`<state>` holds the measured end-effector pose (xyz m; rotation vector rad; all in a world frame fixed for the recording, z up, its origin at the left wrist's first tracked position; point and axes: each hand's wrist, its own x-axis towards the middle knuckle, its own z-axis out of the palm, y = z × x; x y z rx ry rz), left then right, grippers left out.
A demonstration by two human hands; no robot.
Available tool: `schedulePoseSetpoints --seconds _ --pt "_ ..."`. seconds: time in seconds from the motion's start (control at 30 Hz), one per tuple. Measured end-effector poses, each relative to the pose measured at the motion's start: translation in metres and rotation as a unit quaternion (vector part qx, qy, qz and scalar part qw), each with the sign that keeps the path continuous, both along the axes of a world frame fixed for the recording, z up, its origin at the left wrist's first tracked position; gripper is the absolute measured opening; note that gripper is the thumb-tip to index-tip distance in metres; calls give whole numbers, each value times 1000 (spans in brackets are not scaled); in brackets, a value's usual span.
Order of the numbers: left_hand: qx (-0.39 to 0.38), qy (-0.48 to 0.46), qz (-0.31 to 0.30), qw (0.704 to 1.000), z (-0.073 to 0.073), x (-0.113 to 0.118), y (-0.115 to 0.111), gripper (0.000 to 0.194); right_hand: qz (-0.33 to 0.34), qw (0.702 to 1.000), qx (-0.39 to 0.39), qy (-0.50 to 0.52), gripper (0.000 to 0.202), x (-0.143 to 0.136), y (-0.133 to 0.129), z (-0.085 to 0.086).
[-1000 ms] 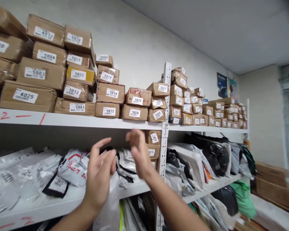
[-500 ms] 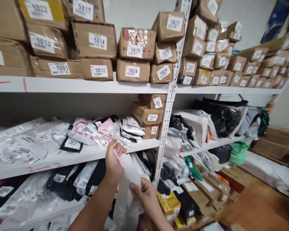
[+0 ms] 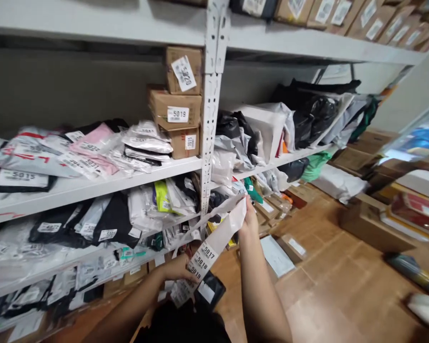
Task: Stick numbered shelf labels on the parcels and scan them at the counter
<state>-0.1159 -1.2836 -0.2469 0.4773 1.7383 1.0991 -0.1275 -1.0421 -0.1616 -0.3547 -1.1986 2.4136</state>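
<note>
Near the white perforated metal post (image 3: pixel 210 119), the left hand (image 3: pixel 179 269) and right hand (image 3: pixel 249 217) each keep a closed grip on the long white paper label strip (image 3: pixel 219 235); uneven tugging (it looks thin) could tear it.

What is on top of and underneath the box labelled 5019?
A box labelled 5020 sits on top; another carton is underneath. The contents of the 5019 box and the surfaces where the boxes meet are covered.

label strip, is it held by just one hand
No, the left hand holds the label strip low, by the printed 5019, and the right hand holds it higher up.
</note>
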Motion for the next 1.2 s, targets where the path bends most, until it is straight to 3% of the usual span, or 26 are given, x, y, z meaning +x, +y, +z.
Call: schedulePoseSetpoints --seconds 0.1,0.2,0.33,0.43,0.5,0.63,0.8,0.87,0.97,1.07,1.13,1.2 --pt "2 17 60 998 2 11 19 32 74 994 -77 -39 66 23 18 -26" --pt "8 34 98 995 12 27 42 32 190 972 -105 -86 58 54 2 -53" --pt "-9 63 127 990 17 48 64 23 148 985 -51 -69 38 84 -24 -69" --pt "54 70 183 979 23 61 71 27 163 985 -4 -56 32 97 -27 -66" --pt "124 91 248 956 31 66 73 31 176 982 36 -51 32 103 -27 -61" --pt "205 157 337 905 51 75 76 36 102 989 88 -54 35 118 -33 -52" --pt "187 262 304 896 65 93 67 30 -60 979 186 -53 43 142 -50 -52" --pt "180 320 290 884 71 100 58 25 -89 972 217 -30 38 154 -55 -54" --pt "160 378 268 872 78 108 40 15 -47 950 307 7 25 169 -60 -56" --pt "155 426 258 853 80 113 24 12 -30 909 413 42 11 174 -62 -48" --pt "174 437 253 846 79 116 17 12 -50 898 435 50 3 169 -65 -38" --pt "191 432 257 843 79 119 16 11 -32 909 411 52 11 162 -70 -29"
